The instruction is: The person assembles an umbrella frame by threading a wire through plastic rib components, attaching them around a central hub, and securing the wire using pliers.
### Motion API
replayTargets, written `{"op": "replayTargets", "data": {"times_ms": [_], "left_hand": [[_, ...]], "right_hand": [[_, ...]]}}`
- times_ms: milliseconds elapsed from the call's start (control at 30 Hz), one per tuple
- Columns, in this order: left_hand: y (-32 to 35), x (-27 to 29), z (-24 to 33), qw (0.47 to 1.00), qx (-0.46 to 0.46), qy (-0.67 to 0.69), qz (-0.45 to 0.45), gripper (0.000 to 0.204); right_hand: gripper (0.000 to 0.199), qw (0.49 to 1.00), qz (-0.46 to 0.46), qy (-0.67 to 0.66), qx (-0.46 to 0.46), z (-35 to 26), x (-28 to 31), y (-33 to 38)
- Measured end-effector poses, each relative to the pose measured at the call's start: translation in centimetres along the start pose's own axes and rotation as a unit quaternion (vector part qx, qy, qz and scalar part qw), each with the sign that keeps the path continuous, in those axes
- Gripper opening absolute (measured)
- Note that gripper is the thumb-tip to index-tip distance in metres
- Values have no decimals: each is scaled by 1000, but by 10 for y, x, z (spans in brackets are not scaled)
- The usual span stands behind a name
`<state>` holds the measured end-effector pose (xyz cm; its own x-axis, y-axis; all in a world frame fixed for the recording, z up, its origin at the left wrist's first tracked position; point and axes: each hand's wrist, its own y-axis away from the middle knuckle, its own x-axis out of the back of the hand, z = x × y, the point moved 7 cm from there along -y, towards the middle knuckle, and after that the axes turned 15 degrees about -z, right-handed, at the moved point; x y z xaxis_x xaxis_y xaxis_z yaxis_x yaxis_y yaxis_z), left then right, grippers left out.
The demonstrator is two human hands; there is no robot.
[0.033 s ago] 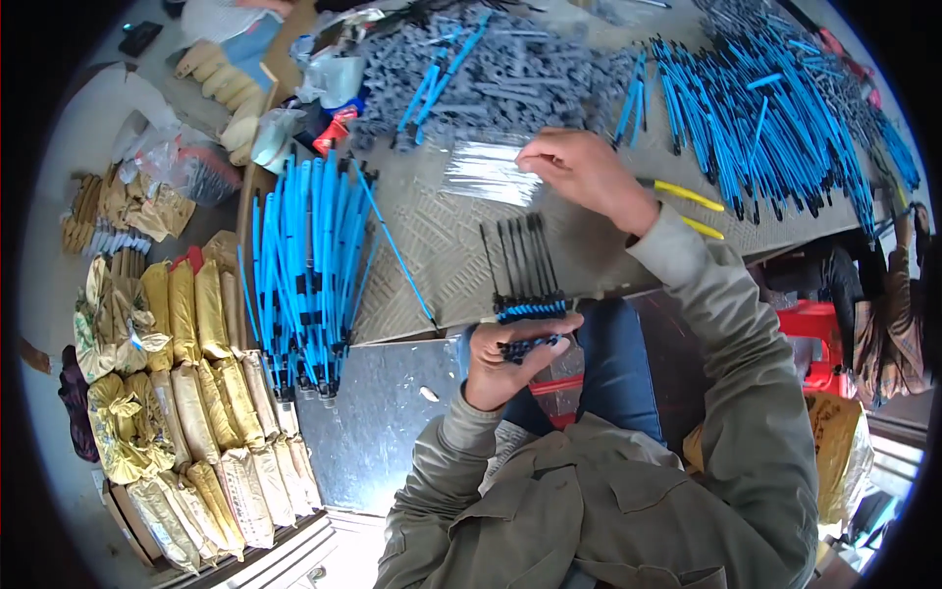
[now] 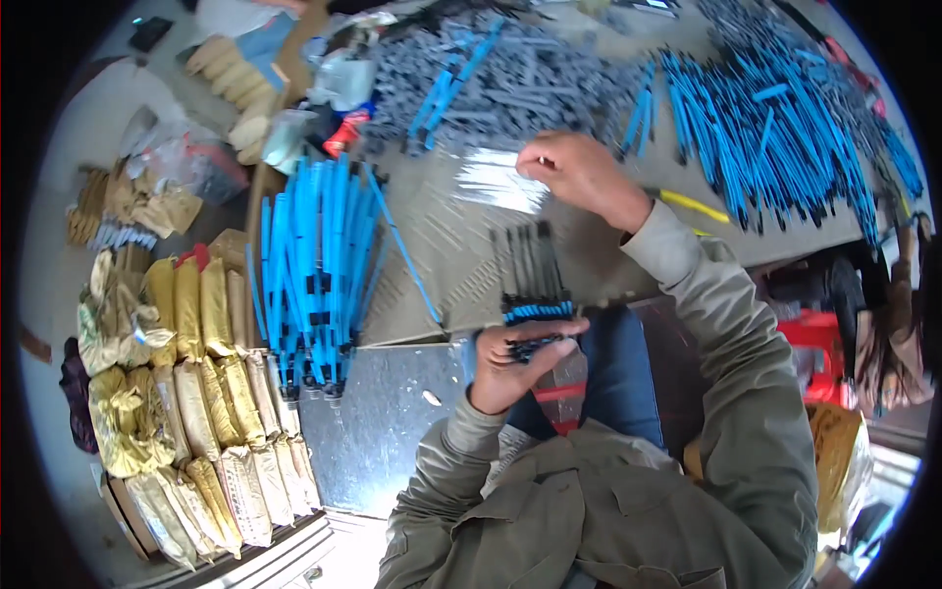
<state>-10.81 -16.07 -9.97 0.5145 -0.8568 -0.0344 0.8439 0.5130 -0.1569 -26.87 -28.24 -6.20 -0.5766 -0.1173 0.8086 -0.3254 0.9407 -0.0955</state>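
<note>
Two hands at work over a grey table (image 2: 461, 245). Left hand (image 2: 515, 363) near the table's front edge, fingers curled tight around a fanned bundle of dark rods with blue grips (image 2: 533, 285), rods pointing up and away. Right hand (image 2: 579, 172) further out, fingertips pinched on a heap of thin silvery pins (image 2: 496, 182). Stack of blue sticks (image 2: 314, 265) lies left; grey parts pile (image 2: 520, 83) beyond.
</note>
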Motion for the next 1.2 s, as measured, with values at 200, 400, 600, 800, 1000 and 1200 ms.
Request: {"op": "replayTargets", "data": {"times_ms": [200, 400, 600, 800, 1000, 1200], "left_hand": [[-2, -4, -2, 998, -5, 62, 23, 22], [-5, -9, -12, 992, 25, 115, -42, 30], [-13, 2, -8, 990, 2, 137, -27, 29], [-7, 2, -18, 992, 23, 121, -13, 31], [-2, -6, -11, 991, 17, 129, -14, 28], [-12, 3, 0, 994, 50, 90, 31, 28]], "right_hand": [[21, 972, -15, 222, -79, 14, -36, -41], [20, 981, -21, 163, -107, 18, -30, -45], [11, 986, 2, 141, -92, 20, -23, -44], [15, 983, 16, 159, -87, 20, -30, -44], [3, 990, 109, 90, -29, 10, -19, -27], [2, 890, 128, -428, 91, -35, 8, 37]]}}
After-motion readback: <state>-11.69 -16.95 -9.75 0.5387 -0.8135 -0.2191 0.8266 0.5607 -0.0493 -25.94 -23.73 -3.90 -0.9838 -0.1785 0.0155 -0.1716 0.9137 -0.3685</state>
